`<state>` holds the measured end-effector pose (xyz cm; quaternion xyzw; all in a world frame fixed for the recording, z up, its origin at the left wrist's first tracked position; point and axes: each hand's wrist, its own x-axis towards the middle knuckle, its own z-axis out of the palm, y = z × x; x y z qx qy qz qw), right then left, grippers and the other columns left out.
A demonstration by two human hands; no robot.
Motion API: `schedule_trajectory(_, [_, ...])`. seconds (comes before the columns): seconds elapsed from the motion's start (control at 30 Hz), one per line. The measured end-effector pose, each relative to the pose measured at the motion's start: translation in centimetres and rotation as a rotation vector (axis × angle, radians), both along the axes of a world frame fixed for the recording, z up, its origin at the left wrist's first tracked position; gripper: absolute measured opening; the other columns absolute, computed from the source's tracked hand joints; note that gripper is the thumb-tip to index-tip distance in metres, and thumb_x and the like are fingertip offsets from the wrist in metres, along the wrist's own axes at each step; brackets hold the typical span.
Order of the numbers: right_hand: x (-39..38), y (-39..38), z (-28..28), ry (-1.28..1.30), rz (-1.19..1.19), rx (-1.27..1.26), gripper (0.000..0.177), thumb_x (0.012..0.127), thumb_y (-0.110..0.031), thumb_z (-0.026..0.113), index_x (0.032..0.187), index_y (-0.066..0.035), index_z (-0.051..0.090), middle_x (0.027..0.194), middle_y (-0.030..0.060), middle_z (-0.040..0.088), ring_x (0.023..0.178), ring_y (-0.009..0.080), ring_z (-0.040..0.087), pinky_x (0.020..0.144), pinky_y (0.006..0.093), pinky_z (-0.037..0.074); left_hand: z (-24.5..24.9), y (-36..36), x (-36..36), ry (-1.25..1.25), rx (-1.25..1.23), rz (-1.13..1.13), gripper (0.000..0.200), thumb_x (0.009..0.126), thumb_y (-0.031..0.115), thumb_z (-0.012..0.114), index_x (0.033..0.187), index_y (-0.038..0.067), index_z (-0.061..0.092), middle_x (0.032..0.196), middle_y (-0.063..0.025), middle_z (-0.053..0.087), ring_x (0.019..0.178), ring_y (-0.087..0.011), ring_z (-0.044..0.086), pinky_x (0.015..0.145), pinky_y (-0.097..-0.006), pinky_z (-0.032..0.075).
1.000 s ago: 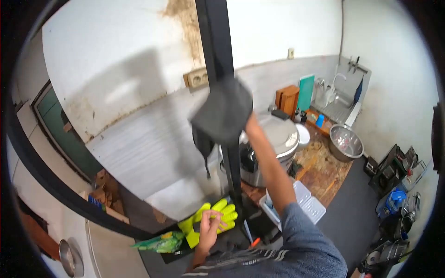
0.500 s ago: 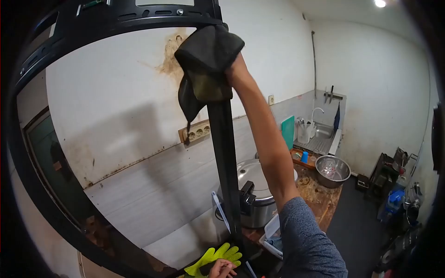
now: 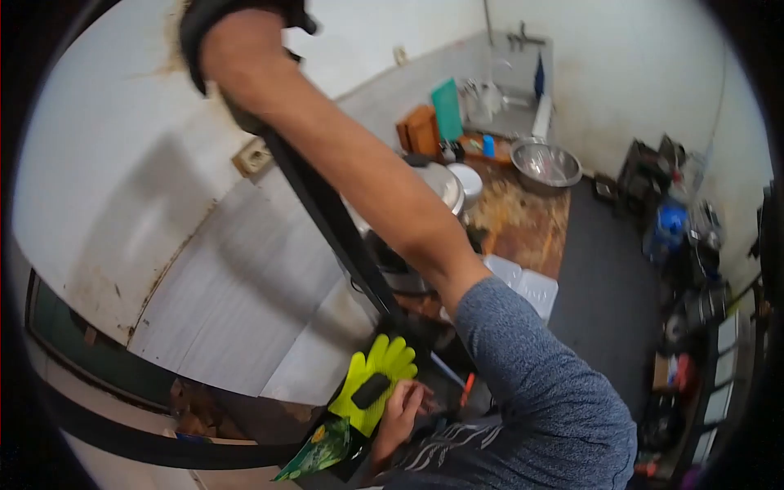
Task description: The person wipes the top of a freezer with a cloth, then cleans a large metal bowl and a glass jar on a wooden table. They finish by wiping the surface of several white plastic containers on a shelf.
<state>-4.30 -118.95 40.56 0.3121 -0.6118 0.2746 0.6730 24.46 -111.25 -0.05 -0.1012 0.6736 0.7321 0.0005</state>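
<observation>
At the upper left my right arm reaches up to the black metal post. My right hand is closed on a dark cloth against the post; the cloth hides most of the fingers and runs partly out of view. Low in the view, my left hand has its fingers curled beside a bright yellow-green glove. What those fingers hold, if anything, is hidden. A black rounded piece lies over the glove. Just below it is a green printed packet.
Beyond the post, a large lidded metal cooker and a clear plastic container stand on a worn wooden counter. A steel bowl sits near the sink. Kitchenware lines the right wall. A black frame bar crosses lower left.
The view has tilted down and swung right, so the cloth and right hand now sit at the upper left edge. More of the left hand, glove and green packet shows.
</observation>
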Motion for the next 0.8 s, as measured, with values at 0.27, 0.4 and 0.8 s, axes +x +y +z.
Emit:
schedule_trajectory(0.27, [1.8,1.7,-23.9,-0.504,0.381,0.307,0.019,0.073,-0.012,0.055,0.089,-0.004,0.061,0.096,0.0159,0.058,0.088,0.0261,0.055,0.076,0.0383,0.042,-1.2,4.7,-1.8,0.008,-0.038,-0.105,0.017,0.095,0.017,0.043,0.1,0.002,0.045,0.091,-0.0111,0.059,0.074,-0.0157,0.059,0.062,-0.0251,0.046])
schedule_trajectory(0.4, [3.9,9.0,-33.7,-0.674,0.636,0.405,0.024,0.076,-0.013,0.055,0.097,-0.002,0.06,0.105,0.0171,0.056,0.097,0.0266,0.053,0.085,0.0375,0.041,-1.3,9.4,-4.1,0.027,-0.089,-0.158,0.017,0.095,0.018,0.043,0.101,0.002,0.045,0.09,-0.0105,0.059,0.073,-0.0154,0.059,0.062,-0.0257,0.046])
schedule_trajectory(0.8, [9.3,61.0,-46.3,-1.48,0.758,0.011,0.046,0.074,-0.009,0.067,0.118,-0.001,0.053,0.119,0.0094,0.054,0.11,0.019,0.051,0.095,0.031,0.04,-6.0,29.7,-9.9,-0.219,-0.316,-0.616,0.028,0.094,0.026,0.048,0.102,0.0,0.047,0.096,-0.0134,0.061,0.083,-0.0186,0.061,0.067,-0.0298,0.047])
